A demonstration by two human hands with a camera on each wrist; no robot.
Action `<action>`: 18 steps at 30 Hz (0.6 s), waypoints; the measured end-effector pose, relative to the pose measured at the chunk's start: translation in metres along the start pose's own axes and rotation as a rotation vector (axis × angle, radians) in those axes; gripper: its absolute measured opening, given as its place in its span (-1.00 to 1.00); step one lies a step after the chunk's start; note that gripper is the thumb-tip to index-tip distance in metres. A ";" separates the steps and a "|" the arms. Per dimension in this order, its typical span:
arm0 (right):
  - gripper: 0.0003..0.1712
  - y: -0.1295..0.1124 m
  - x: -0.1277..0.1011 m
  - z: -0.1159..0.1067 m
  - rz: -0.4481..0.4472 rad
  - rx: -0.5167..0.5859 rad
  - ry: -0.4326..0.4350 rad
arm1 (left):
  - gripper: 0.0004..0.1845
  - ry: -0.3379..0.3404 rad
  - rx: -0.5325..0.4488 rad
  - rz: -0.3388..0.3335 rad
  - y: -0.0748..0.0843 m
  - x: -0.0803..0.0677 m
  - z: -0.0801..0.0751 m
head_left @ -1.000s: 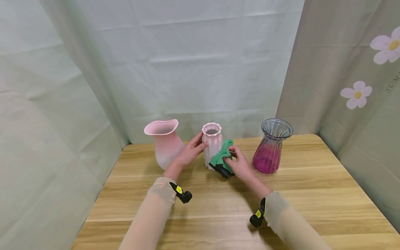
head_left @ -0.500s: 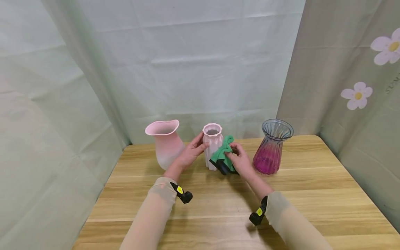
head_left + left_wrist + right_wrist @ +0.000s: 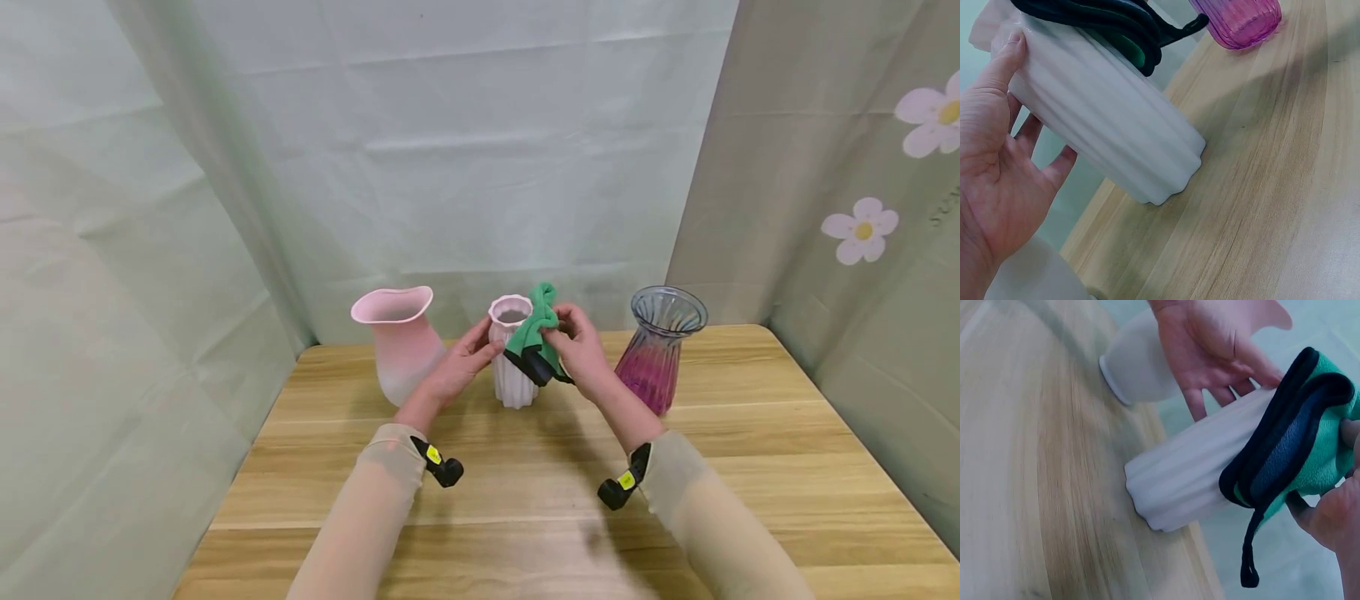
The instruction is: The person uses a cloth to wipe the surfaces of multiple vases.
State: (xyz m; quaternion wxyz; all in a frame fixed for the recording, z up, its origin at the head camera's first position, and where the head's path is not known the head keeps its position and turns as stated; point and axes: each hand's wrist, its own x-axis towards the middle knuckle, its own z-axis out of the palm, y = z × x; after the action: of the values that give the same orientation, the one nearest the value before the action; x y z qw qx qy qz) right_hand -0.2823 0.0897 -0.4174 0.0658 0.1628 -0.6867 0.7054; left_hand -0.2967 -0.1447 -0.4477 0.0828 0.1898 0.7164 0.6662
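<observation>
Your left hand (image 3: 455, 372) rests with straight fingers against the left side of the white ribbed vase (image 3: 513, 360), thumb up near its scalloped rim; the fingers are relaxed and not curled round it. The left wrist view shows the same: your open palm lies alongside the ribbed wall while the vase's base sits on the wooden table (image 3: 750, 433).

Your right hand (image 3: 581, 350) pinches a folded green cloth with black edging (image 3: 534, 337) between thumb and fingertips and holds it against the upper right side of the white vase, just at the rim. In the right wrist view a black strip of the edging hangs loose below the fold.

The white vase stands upright near the middle of the table's far edge. To its left, near the far left corner, stands a pink vase with a flared wavy mouth (image 3: 397, 342), just beside your left hand. To its right stands a ribbed glass vase, clear at the top and magenta below (image 3: 660, 346), close behind your right wrist.
</observation>
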 end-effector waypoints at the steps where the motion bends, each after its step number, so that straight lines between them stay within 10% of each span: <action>1: -0.70 0.000 0.001 -0.001 0.001 -0.009 -0.003 | -0.29 -0.001 -0.002 -0.001 0.000 0.000 0.000; 18: -0.64 0.025 -0.007 -0.009 0.040 -0.096 -0.034 | -0.28 0.013 -0.025 -0.012 0.000 0.000 0.002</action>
State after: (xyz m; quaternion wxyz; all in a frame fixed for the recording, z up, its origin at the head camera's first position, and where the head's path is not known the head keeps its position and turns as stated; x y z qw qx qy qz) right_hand -0.2848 0.0981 -0.4430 0.0477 0.1578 -0.7238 0.6700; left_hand -0.2959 -0.1431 -0.4475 0.0846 0.1800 0.7099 0.6757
